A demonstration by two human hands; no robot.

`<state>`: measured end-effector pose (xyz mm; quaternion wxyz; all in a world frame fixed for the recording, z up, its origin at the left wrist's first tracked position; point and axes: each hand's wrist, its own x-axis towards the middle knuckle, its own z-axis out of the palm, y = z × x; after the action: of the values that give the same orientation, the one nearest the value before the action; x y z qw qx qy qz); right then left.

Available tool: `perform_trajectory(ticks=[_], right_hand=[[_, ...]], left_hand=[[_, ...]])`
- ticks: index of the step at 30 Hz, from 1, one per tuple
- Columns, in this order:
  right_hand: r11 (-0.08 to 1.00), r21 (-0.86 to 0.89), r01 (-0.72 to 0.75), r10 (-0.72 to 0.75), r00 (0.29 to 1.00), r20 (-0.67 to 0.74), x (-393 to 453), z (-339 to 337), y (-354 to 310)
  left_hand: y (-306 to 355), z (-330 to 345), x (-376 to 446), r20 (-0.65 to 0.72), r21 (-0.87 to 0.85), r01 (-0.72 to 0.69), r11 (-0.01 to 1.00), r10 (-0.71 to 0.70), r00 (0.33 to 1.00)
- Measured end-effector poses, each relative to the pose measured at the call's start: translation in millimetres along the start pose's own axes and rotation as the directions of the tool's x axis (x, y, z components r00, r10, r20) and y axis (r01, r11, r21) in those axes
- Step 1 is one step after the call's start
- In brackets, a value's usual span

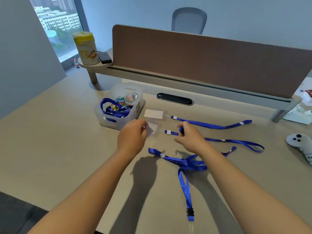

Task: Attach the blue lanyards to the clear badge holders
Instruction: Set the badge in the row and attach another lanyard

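My left hand (132, 135) grips a clear badge holder (152, 130) with a white card inside, just above the desk. My right hand (190, 136) pinches the clip end of a blue lanyard (236, 141) whose strap trails right in a loop. Between the hands the lanyard's white-banded tip (168, 132) points at the holder. Farther back lies another badge holder (154, 114) with a blue lanyard (211, 124) at its right edge. A loose knotted blue lanyard (184, 163) sprawls on the desk near me, its black clip toward the front edge.
A clear plastic bin (108, 121) with more blue lanyards and binder clips stands at my left hand. A brown divider panel (202, 59) runs along the back. A grey controller (299, 142) lies at right, tissues (298, 114) behind it. A wipes canister (86, 48) sits on a small shelf.
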<state>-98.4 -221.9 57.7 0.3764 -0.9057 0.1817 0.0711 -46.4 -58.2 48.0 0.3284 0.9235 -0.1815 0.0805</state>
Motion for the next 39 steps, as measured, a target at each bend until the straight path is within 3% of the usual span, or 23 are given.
perform_trajectory(ticks=[3, 9, 18, 22, 26, 28, 31, 35, 39], right_hand=[[0.993, -0.087, -0.076, 0.083, 0.994, 0.069, 8, 30, 23], [0.936, -0.338, -0.095, 0.152, 0.978, 0.145, 18, 69, 55], [0.820, -0.572, 0.006, 0.095, 0.985, 0.147, 35, 75, 51], [0.908, -0.418, -0.031, 0.083, 0.991, 0.108, 43, 58, 27], [0.999, 0.041, -0.002, 0.001, 1.000, 0.014, 59, 34, -23], [0.964, 0.263, 0.026, -0.015, 0.999, -0.045, 69, 27, -49], [0.909, 0.409, 0.083, -0.023, 0.989, -0.149, 91, 26, -88], [0.829, 0.542, 0.138, 0.013, 0.964, -0.265, 127, 37, -141], [0.795, 0.567, 0.217, 0.031, 0.918, -0.395, 163, 61, -181]], left_hand=[[-18, 16, -9, 0.081, -0.004, 0.085, 0.996, -0.084, 0.993], [-42, 29, -14, 0.160, -0.006, 0.188, 0.982, -0.184, 0.970], [-52, 35, -7, 0.172, 0.000, 0.228, 0.974, -0.225, 0.959], [-51, 24, 6, 0.128, -0.096, 0.309, 0.946, -0.296, 0.947], [-53, 2, 28, 0.096, -0.216, 0.367, 0.905, -0.354, 0.930], [-55, -13, 42, 0.076, -0.275, 0.381, 0.882, -0.375, 0.924], [-70, -38, 66, 0.042, -0.321, 0.381, 0.867, -0.389, 0.920], [-102, -70, 98, -0.004, -0.352, 0.386, 0.853, -0.414, 0.910], [-136, -91, 125, -0.003, -0.384, 0.396, 0.834, -0.431, 0.903]])
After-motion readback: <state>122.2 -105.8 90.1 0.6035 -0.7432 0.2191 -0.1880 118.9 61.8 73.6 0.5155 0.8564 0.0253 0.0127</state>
